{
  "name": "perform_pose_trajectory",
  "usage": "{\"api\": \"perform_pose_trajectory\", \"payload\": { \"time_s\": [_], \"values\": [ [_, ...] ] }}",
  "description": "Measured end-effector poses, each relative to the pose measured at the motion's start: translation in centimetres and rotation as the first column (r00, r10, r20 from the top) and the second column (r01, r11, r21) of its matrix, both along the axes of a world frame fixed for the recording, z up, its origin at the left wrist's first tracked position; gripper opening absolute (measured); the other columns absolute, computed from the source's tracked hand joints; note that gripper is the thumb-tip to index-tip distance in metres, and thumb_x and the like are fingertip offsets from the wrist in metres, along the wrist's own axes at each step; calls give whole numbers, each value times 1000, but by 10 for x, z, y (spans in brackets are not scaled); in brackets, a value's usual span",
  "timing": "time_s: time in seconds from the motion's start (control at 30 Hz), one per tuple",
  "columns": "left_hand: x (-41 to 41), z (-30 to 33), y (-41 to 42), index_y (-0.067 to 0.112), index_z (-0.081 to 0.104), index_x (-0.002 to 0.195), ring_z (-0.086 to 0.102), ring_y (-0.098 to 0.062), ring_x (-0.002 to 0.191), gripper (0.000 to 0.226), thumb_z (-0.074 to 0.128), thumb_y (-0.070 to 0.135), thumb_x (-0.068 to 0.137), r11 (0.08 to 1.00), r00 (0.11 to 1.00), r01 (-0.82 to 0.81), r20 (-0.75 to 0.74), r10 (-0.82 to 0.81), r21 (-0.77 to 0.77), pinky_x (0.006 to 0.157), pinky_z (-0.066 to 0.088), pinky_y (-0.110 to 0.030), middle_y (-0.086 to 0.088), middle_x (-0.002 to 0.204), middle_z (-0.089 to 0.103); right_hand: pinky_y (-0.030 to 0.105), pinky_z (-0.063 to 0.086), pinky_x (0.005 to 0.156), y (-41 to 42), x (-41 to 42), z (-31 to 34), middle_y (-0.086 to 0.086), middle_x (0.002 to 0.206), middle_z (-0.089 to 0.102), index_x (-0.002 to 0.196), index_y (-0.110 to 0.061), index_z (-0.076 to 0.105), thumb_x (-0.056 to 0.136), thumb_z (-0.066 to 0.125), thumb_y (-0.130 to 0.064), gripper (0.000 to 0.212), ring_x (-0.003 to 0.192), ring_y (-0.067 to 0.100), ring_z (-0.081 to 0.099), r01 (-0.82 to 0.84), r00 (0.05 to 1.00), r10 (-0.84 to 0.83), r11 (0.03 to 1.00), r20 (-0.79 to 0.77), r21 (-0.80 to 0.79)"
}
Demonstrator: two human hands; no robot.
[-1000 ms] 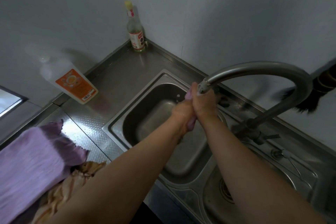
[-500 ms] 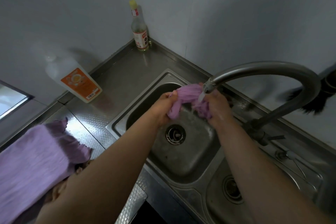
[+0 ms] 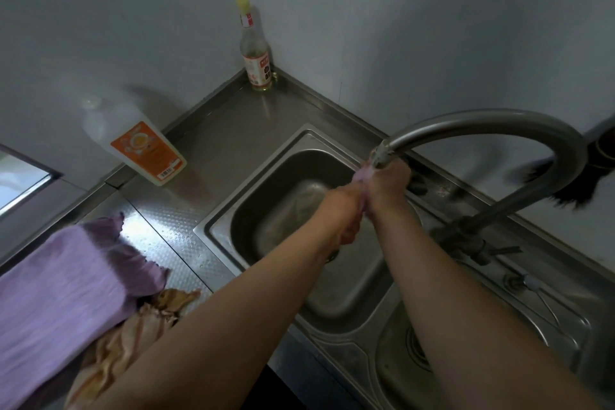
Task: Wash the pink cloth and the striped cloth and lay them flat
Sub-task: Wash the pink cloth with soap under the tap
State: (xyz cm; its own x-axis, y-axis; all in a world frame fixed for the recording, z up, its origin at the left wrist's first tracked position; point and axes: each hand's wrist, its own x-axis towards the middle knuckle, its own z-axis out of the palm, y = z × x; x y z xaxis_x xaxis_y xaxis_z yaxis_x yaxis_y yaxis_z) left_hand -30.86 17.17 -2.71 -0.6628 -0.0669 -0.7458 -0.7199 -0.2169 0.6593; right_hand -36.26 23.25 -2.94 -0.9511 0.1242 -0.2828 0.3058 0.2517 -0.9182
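Pressing together under the spout of the faucet (image 3: 492, 129), the left hand (image 3: 342, 209) and the right hand (image 3: 387, 186) were clenched around a small pink cloth (image 3: 363, 173), of which only a bunched bit showed between the knuckles at the top. Both hands hovered over the left basin of the steel sink (image 3: 253, 206), with the forearms reaching in from the near edge. On the counter (image 3: 213, 139) to the near left lay a larger purple cloth (image 3: 60, 289), spread fairly flat, and the striped cloth (image 3: 133, 336) sat crumpled just beneath its near right edge, partly covered by it. A white bottle with an orange label (image 3: 146, 149) stood against the left wall, and a glass bottle with a yellow cap (image 3: 254, 53) stood in the far corner. A dark brush (image 3: 565, 186) lay blurred at the right, behind the faucet.
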Motion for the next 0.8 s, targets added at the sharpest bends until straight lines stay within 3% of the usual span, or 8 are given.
{"api": "perform_pose_trajectory", "payload": {
  "time_s": [0.2,0.27,0.33,0.4,0.5,0.6,0.73,0.8],
  "values": [
    [0,4,-52,12,57,82,47,-9,36,35,43,38,100,992,998,47,-47,-42,119,35,36,-14,0,51,51,40,52,74,18,-20,-13,3,76,60,73,-20,57,96,53,-34,27,75,21,60,-266,963,259,953,71,146],
    [-5,-3,-76,7,62,105,68,-17,72,34,57,39,92,989,994,-64,-76,75,135,69,57,-28,-9,84,71,34,49,68,27,-22,-19,8,82,62,92,-8,64,97,47,-41,37,75,22,60,-292,945,243,928,217,232],
    [-1,-11,-82,11,52,130,64,-27,103,73,73,51,72,967,974,-221,-26,226,130,95,51,-47,-13,116,65,33,50,72,28,-17,-17,12,93,64,105,-8,62,97,42,-44,42,79,22,61,-267,924,208,951,320,153],
    [3,-32,-77,27,40,140,55,-38,118,109,77,72,48,961,960,-272,87,267,56,94,47,-60,-11,134,53,36,54,77,25,-6,-6,10,99,64,107,-13,58,97,43,-47,38,84,21,63,-307,905,266,949,333,76],
    [13,-35,-58,15,39,142,43,-43,130,102,43,87,70,902,956,-268,209,205,338,108,32,-60,-15,144,45,41,56,82,17,23,13,3,92,64,101,-16,60,93,56,-35,21,86,18,64,-540,827,524,841,204,27],
    [15,-28,-51,11,52,135,54,-36,120,68,42,62,92,835,986,-162,127,111,526,106,39,-52,-19,136,54,30,52,87,25,48,6,-4,111,59,122,-20,57,92,60,-26,31,104,11,58,-724,687,699,684,198,93],
    [10,-19,-57,8,57,119,66,-24,90,24,53,11,95,933,998,50,7,-56,356,90,53,-39,-16,106,68,34,56,81,57,43,-9,-5,110,61,112,-27,51,90,61,-16,26,90,10,64,-425,905,415,894,97,141],
    [7,-13,-58,7,56,117,65,-21,84,24,56,8,93,932,987,160,-29,-159,327,81,54,-32,-13,97,68,48,48,97,74,30,-23,-2,128,50,133,-28,37,78,72,-10,67,114,17,55,-486,873,474,825,116,288]
  ]
}}
